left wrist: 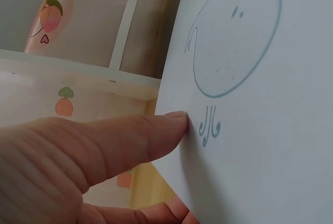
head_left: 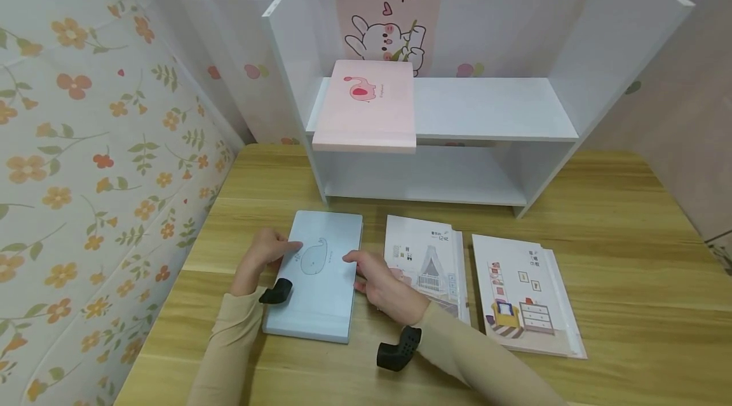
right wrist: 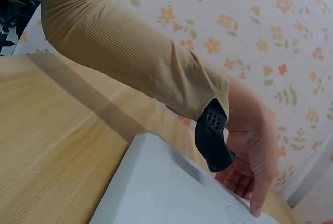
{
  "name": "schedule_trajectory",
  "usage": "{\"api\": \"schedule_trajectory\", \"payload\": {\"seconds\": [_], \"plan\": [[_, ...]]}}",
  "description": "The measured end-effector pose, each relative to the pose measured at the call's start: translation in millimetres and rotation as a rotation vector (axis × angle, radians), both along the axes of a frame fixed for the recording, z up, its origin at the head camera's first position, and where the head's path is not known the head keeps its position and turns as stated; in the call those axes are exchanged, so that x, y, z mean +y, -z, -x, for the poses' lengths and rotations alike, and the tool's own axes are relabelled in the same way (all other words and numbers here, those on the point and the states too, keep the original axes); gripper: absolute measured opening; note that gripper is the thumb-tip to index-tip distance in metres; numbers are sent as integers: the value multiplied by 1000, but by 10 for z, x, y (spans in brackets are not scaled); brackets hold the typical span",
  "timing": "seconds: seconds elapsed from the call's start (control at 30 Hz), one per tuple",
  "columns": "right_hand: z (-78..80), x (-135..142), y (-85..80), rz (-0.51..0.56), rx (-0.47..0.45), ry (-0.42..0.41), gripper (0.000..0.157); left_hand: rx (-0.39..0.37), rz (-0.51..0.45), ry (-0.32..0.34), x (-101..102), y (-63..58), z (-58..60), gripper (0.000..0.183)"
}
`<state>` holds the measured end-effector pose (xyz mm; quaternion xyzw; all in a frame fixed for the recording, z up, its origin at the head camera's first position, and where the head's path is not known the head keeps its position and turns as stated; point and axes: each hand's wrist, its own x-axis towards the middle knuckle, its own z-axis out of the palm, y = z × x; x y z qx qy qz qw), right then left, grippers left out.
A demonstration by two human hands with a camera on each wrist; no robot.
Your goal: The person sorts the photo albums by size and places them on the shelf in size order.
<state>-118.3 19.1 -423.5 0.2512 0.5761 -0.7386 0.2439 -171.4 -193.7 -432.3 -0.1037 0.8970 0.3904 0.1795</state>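
Note:
A light blue book (head_left: 314, 291) with a whale drawing on its cover is between the two hands at the table's left. My left hand (head_left: 265, 251) grips its left edge, thumb on the cover and the other fingers down at the side. Across from it, my right hand (head_left: 387, 284) holds the right edge, also with the thumb on top. Close up in the left wrist view, the left thumb (left wrist: 161, 133) presses the cover beside the whale's spout. The right wrist view shows the left hand (right wrist: 255, 140) at the book's far edge; the right hand is out of that frame.
Behind stands a white two-tier shelf (head_left: 492, 107) with tall side panels. A pink elephant book (head_left: 372, 117) lies on its upper board, jutting past the front edge. Right of the blue book, two stacks of illustrated booklets (head_left: 426, 253) (head_left: 517, 298) lie on the wooden table (head_left: 646, 304).

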Motion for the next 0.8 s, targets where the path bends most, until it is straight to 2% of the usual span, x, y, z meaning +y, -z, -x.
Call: {"api": "schedule_trajectory", "payload": {"seconds": [0.37, 0.5, 0.67, 0.8], "plan": [[-24, -15, 17, -56, -10, -18, 62, -17, 17, 3, -7, -32, -10, 39], [-71, -54, 17, -84, 0, -13, 59, -25, 15, 14, -14, -42, -15, 30], [-117, -90, 19, -112, 40, -26, 59, -54, -20, 16, -35, -59, -31, 21], [-122, -84, 30, -121, 95, -77, 65, -75, -46, 1, -89, -30, -39, 21]]}}
